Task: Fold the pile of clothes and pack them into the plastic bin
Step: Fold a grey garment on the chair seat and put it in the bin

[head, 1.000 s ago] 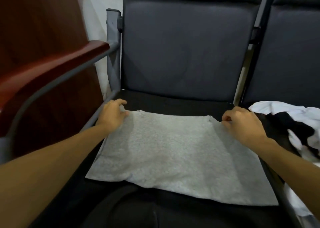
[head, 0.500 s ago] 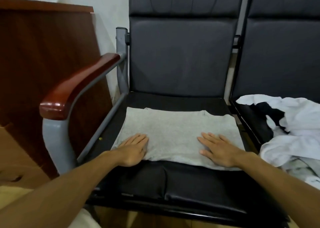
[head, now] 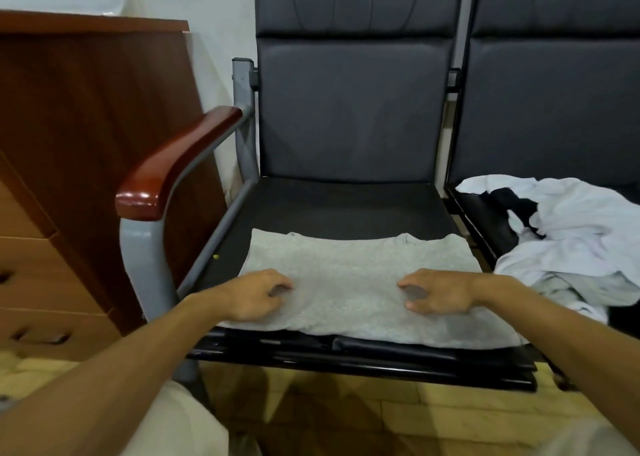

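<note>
A grey folded garment [head: 356,282] lies flat on the black seat [head: 339,206] of the left chair, near its front edge. My left hand [head: 256,294] rests on the garment's near left part, fingers arched and tips touching the cloth. On the near right part my right hand [head: 438,291] lies the same way, thumb and fingertips down on the fabric. No fabric is bunched between the fingers. A loose pile of white and black clothes [head: 571,234] sits on the neighbouring seat to the right. No plastic bin is in view.
A red-brown wooden armrest [head: 173,165] on a grey metal frame stands at the seat's left. Beyond it is a wooden cabinet with drawers [head: 79,144]. The dark backrest [head: 349,106] rises behind the seat. A tiled floor [head: 346,417] lies below.
My hands left the garment's far corners, came to its near edge and lay flat; now their fingers have arched up from flat. The view has pulled back from the chair.
</note>
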The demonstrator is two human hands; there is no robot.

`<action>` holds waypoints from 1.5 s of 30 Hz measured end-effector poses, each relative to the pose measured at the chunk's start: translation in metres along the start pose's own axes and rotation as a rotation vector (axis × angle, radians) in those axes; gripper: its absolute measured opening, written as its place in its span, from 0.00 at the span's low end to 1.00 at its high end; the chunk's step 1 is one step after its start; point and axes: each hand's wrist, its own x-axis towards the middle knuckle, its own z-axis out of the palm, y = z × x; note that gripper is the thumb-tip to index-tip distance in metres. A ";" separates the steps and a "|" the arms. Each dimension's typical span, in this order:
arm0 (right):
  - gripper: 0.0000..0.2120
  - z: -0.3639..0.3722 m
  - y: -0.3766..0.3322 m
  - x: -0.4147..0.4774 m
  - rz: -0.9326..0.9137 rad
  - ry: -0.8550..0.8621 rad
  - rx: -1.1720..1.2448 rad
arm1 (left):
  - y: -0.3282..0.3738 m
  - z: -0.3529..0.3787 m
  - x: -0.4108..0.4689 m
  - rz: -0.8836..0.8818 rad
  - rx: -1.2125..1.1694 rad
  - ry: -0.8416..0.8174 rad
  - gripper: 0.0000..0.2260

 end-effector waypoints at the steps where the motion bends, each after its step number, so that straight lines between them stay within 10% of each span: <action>1: 0.19 -0.001 -0.004 0.003 0.000 0.066 0.007 | -0.001 -0.001 0.001 -0.016 -0.025 0.058 0.17; 7: 0.12 -0.004 -0.024 0.025 0.022 0.357 0.020 | -0.017 -0.005 0.023 -0.346 -0.097 0.382 0.14; 13: 0.13 -0.008 -0.028 0.045 -0.037 0.446 0.002 | -0.026 -0.010 0.039 -0.635 0.213 0.267 0.36; 19: 0.11 -0.012 -0.022 0.058 -0.034 0.450 -0.002 | -0.014 -0.011 0.052 -0.567 0.152 0.228 0.21; 29: 0.11 -0.022 -0.004 0.042 -0.004 0.583 0.076 | 0.037 -0.022 0.053 -0.371 -1.063 0.342 0.06; 34: 0.13 -0.021 0.025 0.016 0.078 0.678 0.178 | 0.077 -0.028 0.058 -0.366 -1.353 0.349 0.16; 45: 0.15 -0.013 0.084 -0.042 0.278 0.863 0.457 | 0.190 -0.019 0.088 -0.089 -1.285 0.299 0.06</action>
